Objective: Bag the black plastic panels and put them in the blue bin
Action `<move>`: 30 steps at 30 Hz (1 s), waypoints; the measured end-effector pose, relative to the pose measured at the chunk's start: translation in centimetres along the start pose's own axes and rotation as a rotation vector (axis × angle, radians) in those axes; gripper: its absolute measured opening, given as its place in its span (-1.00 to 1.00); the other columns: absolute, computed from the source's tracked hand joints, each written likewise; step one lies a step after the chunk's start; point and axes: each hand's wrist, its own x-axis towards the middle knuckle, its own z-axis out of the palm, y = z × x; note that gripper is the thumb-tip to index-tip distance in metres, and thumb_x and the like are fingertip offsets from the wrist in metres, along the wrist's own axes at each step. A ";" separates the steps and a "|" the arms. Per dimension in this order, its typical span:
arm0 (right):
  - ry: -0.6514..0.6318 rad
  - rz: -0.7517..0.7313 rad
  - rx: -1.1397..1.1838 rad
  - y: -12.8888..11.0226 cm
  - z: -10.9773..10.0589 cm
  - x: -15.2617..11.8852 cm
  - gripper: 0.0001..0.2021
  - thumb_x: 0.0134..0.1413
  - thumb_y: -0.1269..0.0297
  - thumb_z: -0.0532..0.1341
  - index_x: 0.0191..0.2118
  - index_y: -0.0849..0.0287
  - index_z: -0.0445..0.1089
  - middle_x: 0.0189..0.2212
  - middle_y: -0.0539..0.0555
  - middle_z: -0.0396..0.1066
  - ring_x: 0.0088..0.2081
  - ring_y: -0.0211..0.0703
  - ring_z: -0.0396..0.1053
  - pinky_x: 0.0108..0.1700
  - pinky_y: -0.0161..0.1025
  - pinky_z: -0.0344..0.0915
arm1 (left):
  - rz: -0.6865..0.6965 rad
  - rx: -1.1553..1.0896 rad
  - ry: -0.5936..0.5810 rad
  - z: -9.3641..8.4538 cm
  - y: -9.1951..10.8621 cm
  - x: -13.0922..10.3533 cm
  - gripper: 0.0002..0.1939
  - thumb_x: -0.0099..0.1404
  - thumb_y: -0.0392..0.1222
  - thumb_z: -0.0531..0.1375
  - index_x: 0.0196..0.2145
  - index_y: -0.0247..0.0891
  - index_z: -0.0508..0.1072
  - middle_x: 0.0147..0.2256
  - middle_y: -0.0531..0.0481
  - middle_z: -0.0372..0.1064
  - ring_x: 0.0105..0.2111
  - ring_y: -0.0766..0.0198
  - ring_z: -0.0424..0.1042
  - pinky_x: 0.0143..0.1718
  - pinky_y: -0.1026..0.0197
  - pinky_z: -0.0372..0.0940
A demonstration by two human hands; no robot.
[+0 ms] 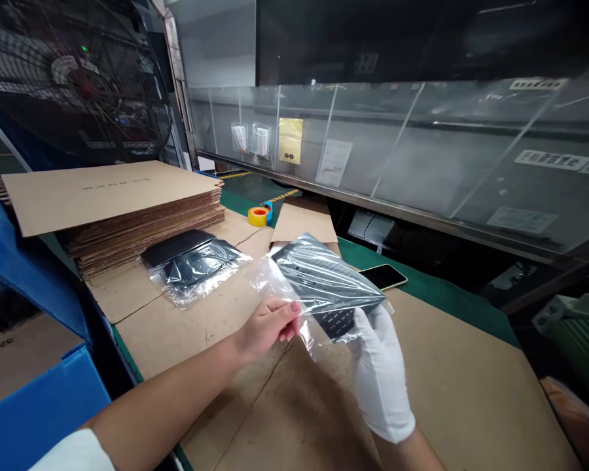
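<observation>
Above the cardboard-covered bench I hold a clear plastic bag (307,333) with a flat dark panel (324,278) inside; the panel has rows of small slots near its lower edge. My left hand (272,324), bare, is closed, pinching the bag's loose film at its left side. At the lower right corner, my right hand (380,366) in a white glove grips the bag and panel, its thumb on top and the other fingers partly hidden. To the left lie bagged black panels (191,258) on the cardboard.
A tall stack of flat cardboard sheets (112,190) stands at the back left, by a blue bin (49,392). Yellow tape (258,216), an open carton (304,221) and a phone (385,277) lie behind the hands. A large fan (78,78) stands beyond.
</observation>
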 end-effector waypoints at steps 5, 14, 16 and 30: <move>-0.222 -0.439 -0.841 -2.3 -2.6 0.8 -0.48 0.07 0.01 0.21 0.13 0.06 0.30 -0.05 0.17 0.46 -0.19 0.02 0.48 -0.18 -0.12 0.41 | -0.032 -0.464 0.137 2.5 4.5 -0.1 -0.54 0.25 0.04 0.21 -0.66 -0.31 0.28 -0.75 0.15 0.04 -0.73 0.48 0.01 -0.66 0.36 -0.05; 0.036 -0.728 -1.334 -12.0 -6.7 3.3 -0.66 0.15 0.08 0.15 -0.03 0.12 0.41 -0.18 0.15 0.51 -0.25 -0.02 0.49 -0.22 -0.10 0.42 | -0.276 -0.808 0.328 5.9 10.1 0.1 -0.71 0.41 -0.11 0.05 -0.38 -0.31 0.41 -0.68 0.21 0.00 -0.76 0.52 -0.02 -0.73 0.41 -0.11; -0.021 -0.658 -1.201 -13.7 -5.3 1.9 -0.40 0.01 -0.05 0.25 0.13 0.13 0.27 -0.05 0.20 0.45 -0.26 -0.04 0.48 -0.20 -0.09 0.44 | -0.299 -0.797 0.301 6.8 10.3 -0.5 -0.72 0.40 -0.09 0.05 -0.35 -0.32 0.43 -0.67 0.21 0.01 -0.76 0.53 -0.02 -0.73 0.41 -0.11; -0.853 -0.089 -0.825 -11.3 3.2 -4.4 -0.72 0.20 0.11 0.07 -0.32 0.15 0.45 -0.33 0.03 0.51 -0.23 -0.15 0.42 -0.08 -0.25 0.30 | -0.153 -0.225 0.178 6.7 7.4 -7.8 -0.60 0.14 0.13 0.20 -0.52 -0.33 0.40 -0.67 0.14 0.14 -0.73 0.47 0.09 -0.68 0.36 -0.01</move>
